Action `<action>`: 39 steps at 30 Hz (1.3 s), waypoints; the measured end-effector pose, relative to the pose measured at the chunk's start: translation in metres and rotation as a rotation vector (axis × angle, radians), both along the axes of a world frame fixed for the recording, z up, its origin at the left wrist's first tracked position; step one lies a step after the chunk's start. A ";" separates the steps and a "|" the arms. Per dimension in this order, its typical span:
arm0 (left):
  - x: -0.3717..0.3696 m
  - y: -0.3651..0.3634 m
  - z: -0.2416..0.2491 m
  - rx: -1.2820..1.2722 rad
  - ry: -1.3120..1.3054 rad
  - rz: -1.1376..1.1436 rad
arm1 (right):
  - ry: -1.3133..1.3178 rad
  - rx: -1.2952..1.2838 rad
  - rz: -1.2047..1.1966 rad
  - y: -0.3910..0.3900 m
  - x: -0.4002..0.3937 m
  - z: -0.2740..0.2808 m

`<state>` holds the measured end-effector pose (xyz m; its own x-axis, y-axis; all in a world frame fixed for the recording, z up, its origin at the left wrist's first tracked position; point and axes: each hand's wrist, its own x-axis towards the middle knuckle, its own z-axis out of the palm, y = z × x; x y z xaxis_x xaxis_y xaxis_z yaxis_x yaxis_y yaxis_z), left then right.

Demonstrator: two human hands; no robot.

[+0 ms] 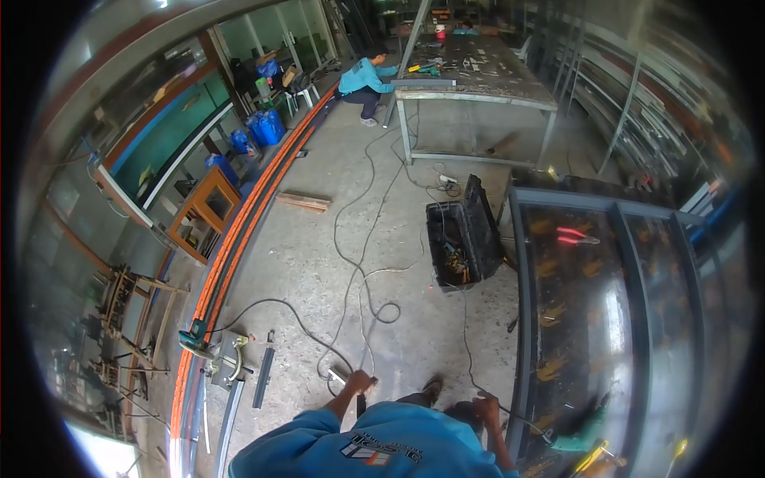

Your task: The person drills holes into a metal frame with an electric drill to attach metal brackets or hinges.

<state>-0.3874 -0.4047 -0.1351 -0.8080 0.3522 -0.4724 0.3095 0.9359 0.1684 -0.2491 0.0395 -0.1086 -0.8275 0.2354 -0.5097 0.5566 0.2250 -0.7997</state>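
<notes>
My left hand is closed in front of my body, with a short dark bar coming out below the fist. A loop of cable and a small pale piece lie just beside it. My right hand hangs low with curled fingers, next to a dark cable. That cable passes at the hand toward a green power drill on the bench to my right; whether the fingers grip it is hidden. Yellow-handled pliers lie near the drill.
A dark metal frame lies on the bench, with red-handled pliers. An open black toolbox stands on the floor ahead. Cables cross the floor. At left is a cut-off saw. A co-worker squats by the far table.
</notes>
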 end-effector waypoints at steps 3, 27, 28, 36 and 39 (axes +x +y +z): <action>-0.057 0.017 0.049 0.105 -0.114 -0.146 | 0.039 0.228 0.053 -0.019 0.001 0.043; -0.008 0.162 0.082 0.228 -0.142 0.187 | -0.049 -0.293 0.032 -0.025 0.086 0.156; 0.000 0.166 0.081 0.252 -0.034 0.247 | -0.009 -0.331 0.117 -0.025 0.093 0.167; 0.142 0.319 0.177 0.957 0.214 0.019 | 0.314 -0.311 -0.150 0.015 0.271 0.236; 0.253 0.384 0.254 1.003 0.065 -0.256 | 0.081 -0.230 -0.331 0.031 0.340 0.238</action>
